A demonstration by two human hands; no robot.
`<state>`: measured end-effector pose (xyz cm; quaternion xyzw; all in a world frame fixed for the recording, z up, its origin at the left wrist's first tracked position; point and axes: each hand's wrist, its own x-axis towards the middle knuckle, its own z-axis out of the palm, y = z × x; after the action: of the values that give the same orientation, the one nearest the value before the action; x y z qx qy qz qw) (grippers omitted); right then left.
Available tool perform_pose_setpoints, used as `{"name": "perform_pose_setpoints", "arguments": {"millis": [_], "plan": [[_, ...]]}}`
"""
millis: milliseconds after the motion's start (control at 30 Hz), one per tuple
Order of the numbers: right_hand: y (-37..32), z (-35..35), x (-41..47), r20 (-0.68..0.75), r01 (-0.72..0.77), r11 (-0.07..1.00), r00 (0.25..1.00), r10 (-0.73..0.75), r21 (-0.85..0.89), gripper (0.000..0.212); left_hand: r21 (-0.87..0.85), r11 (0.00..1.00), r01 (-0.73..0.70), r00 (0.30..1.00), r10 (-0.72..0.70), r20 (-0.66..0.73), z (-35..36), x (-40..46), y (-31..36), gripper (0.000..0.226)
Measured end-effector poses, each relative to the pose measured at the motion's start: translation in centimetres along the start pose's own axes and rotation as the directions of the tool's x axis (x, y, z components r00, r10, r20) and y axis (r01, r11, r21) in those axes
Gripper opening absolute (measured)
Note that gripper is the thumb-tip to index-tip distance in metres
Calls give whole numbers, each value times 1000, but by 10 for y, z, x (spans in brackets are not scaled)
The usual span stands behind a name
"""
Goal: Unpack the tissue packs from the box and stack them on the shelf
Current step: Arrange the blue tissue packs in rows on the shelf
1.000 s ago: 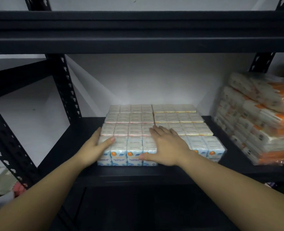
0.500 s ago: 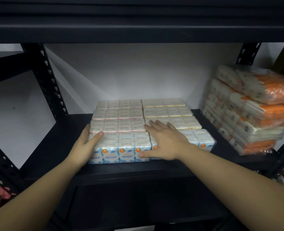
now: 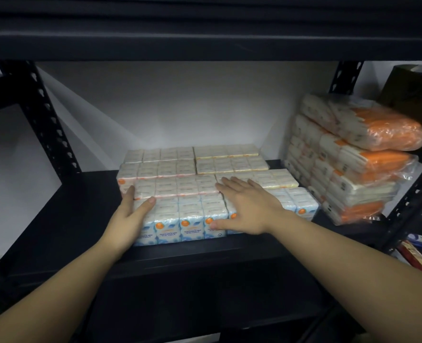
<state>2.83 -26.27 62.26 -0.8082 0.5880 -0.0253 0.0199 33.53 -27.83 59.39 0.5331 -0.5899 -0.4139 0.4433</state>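
Both hands (image 3: 248, 207) flat on tissue packs (image 3: 180, 191), shelf (image 3: 56, 219)

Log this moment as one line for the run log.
stage: squaring tissue packs on shelf | left hand: flat on block's left end | right hand: flat on top | box: not visible

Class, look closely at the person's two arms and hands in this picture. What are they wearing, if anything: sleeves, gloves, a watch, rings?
Both forearms are bare as far as the picture shows, with no sleeves in view. The left hand and the right hand wear no gloves. No watch or bracelet shows at either wrist, and no rings can be seen on the fingers. The light is dim, so fine marks cannot be told.
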Motion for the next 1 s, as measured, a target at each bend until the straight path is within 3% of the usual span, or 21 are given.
{"name": "perform_pose_setpoints", "arguments": {"millis": [267, 467, 600, 800, 900, 1000], "plan": [[13, 0, -1, 5, -1, 1000, 1000, 1, -12, 122, 17, 1000, 3, 1000, -3, -1, 10, 0, 8, 79], [6, -19, 1, 11, -16, 998, 1000, 15, 65, 117, -22, 1000, 6, 997, -4, 72, -8, 0, 12, 75], [0, -29, 20, -2, -47, 996, 999, 47, 80, 107, 123, 990, -74, 996, 78, -33, -26, 13, 18, 63], [-1, -31, 73, -2, -144, 983, 989, 145, 116, 98, 187, 977, -105, 993, 114, -36, -44, 56, 28, 60], [-10, -29, 94, 30, -185, 975, 983, 182, 127, 100, 190, 982, -16, 1000, 11, 30, -42, 79, 34, 31], [-19, -21, 107, 41, -191, 971, 981, 187, 142, 102, 168, 985, -32, 998, 21, 66, -45, 112, 24, 25]]}}
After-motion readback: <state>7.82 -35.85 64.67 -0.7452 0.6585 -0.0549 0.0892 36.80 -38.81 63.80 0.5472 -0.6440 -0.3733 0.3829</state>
